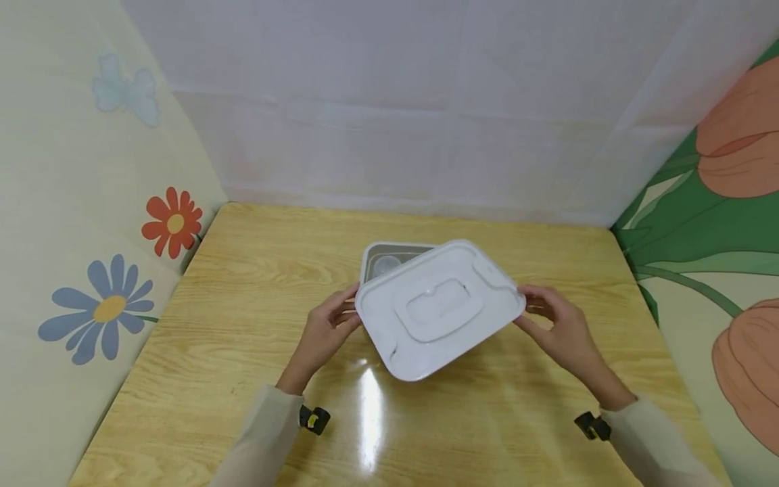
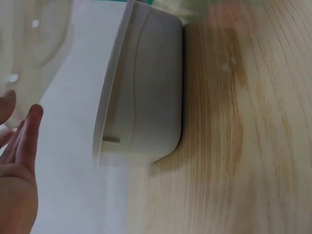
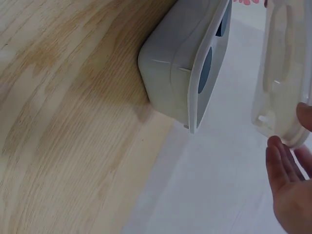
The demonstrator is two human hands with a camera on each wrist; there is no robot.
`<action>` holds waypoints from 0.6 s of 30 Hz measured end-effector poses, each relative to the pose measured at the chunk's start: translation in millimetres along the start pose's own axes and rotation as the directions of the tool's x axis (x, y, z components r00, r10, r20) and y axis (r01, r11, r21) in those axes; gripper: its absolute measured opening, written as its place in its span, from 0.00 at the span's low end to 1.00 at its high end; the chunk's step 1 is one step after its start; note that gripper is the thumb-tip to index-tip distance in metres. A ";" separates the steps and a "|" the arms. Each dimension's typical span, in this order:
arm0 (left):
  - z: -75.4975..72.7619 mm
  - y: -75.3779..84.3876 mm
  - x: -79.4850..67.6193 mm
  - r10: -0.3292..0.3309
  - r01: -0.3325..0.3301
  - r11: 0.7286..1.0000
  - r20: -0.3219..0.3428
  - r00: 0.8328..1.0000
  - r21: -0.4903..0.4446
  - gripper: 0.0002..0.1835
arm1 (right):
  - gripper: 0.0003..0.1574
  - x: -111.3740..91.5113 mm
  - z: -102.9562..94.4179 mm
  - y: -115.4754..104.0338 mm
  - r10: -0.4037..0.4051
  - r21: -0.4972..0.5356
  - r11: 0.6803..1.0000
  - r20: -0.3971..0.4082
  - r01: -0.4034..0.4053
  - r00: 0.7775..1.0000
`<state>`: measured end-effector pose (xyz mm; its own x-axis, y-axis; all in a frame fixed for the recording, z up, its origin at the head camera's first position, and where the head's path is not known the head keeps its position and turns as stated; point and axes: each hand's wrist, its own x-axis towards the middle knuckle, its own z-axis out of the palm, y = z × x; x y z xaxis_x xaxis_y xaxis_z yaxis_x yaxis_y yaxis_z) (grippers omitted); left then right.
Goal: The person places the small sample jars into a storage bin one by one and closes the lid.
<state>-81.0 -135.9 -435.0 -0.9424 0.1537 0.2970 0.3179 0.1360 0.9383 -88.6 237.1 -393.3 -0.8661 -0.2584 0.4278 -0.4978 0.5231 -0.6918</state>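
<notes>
Both hands hold a white rectangular lid (image 1: 420,352) with a raised panel in its middle. It is tilted and turned at an angle over a pale storage box (image 1: 366,260), hiding most of it. My left hand (image 1: 322,331) grips the lid's left end, thumb nearest me. At the right end, my right hand (image 1: 560,331) pinches the rim between thumb and fingers. The right wrist view shows a gap between the lid (image 3: 280,73) and the box (image 3: 170,73). A round, pale translucent thing (image 1: 386,264) shows inside the box's uncovered corner.
The box stands on a wood-grain table (image 1: 262,270). A white cloth backdrop (image 1: 389,135) rises behind the table. Flower-printed panels stand along the left (image 1: 91,203) and right (image 1: 700,270) sides.
</notes>
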 end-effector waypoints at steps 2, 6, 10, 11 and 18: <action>1.9 -0.5 -0.3 0.082 -0.081 0.996 -0.039 0.996 0.038 0.28 | 0.32 -1.7 2.7 0.0 -0.044 -0.034 0.999 -0.048 0.043 0.998; 6.1 -2.0 1.1 0.213 -0.202 0.974 -0.101 0.972 0.103 0.28 | 0.32 -4.7 7.4 1.4 -0.132 -0.101 0.988 -0.132 0.119 0.982; 7.2 -4.4 0.5 0.280 -0.257 0.951 -0.126 0.952 0.171 0.27 | 0.18 -8.8 13.3 5.1 -0.258 -0.200 0.955 -0.208 0.217 0.943; 7.2 -4.8 0.1 0.291 -0.265 0.946 -0.129 0.948 0.188 0.27 | 0.17 -9.5 14.8 6.1 -0.294 -0.230 0.942 -0.225 0.243 0.929; 6.4 -7.0 -1.1 0.303 -0.265 0.936 -0.151 0.941 0.230 0.28 | 0.21 -12.2 24.2 9.8 -0.529 -0.435 0.816 -0.294 0.382 0.796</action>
<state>-81.6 -130.8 -443.0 -0.8060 0.0382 0.5906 0.5711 0.3119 0.7593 -84.0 225.7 -419.4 -0.4129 -0.2438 0.8775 -0.7170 0.6812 -0.1481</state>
